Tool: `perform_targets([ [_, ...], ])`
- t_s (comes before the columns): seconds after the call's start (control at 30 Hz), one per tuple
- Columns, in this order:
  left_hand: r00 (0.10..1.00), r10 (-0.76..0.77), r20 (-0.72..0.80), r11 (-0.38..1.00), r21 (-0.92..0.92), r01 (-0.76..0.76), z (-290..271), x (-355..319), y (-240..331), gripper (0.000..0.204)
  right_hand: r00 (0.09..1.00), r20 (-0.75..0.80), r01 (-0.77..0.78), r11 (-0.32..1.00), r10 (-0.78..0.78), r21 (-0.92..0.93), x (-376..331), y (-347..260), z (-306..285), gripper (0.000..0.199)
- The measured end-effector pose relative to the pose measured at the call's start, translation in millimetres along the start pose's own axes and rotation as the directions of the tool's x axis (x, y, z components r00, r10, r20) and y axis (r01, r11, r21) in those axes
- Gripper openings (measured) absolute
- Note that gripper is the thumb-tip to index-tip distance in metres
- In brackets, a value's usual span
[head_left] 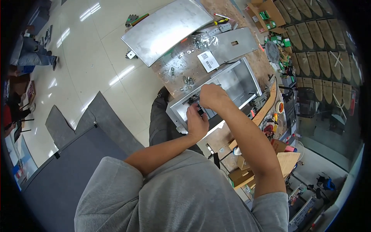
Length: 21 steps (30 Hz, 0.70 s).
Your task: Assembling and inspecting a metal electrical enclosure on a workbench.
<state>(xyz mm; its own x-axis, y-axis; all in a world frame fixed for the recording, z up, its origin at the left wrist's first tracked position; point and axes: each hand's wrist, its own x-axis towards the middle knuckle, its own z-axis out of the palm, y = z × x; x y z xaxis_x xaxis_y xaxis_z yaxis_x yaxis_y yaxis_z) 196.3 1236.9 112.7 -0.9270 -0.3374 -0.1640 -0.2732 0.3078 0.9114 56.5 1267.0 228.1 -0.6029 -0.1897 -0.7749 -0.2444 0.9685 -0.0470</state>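
Note:
An open silvery metal box [250, 79] lies across the near part of the workbench, and both of my hands are at its left half. My left hand [197, 123] reaches in over the near wall, its fingers bent around a small black part [200, 111] whose kind I cannot make out. Just above and to the right, my right hand [213, 96] is closed with the fingers curled down; whatever it holds is hidden beneath it. Dark fittings [190, 99] show inside the box beside the fingertips.
Small metal fittings [188, 81] lie beyond the box, near a white printed card [208, 61] and a grey plate [241, 44]. A large sheet-metal panel [168, 29] overhangs the bench's left edge. Green-and-white small boxes [286, 42] and an orange tape roll [279, 107] crowd the right.

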Motion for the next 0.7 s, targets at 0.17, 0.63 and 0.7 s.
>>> perform_targets([
  [0.17,0.944,0.211,0.254,0.977,-0.094,-0.194,-10,47,-13,0.025,0.998,0.036,-0.056,0.998,0.056,0.006,10,-3,12,0.027],
  [0.63,0.694,0.392,0.604,0.821,0.110,-0.560,-25,86,-13,0.014,0.875,-0.479,0.175,0.968,-0.069,0.181,-75,43,15,0.022],
  [0.7,0.725,0.354,0.590,0.799,0.212,-0.563,-30,86,-14,0.012,0.904,-0.426,0.176,0.878,0.035,0.445,-65,42,19,0.023],
])
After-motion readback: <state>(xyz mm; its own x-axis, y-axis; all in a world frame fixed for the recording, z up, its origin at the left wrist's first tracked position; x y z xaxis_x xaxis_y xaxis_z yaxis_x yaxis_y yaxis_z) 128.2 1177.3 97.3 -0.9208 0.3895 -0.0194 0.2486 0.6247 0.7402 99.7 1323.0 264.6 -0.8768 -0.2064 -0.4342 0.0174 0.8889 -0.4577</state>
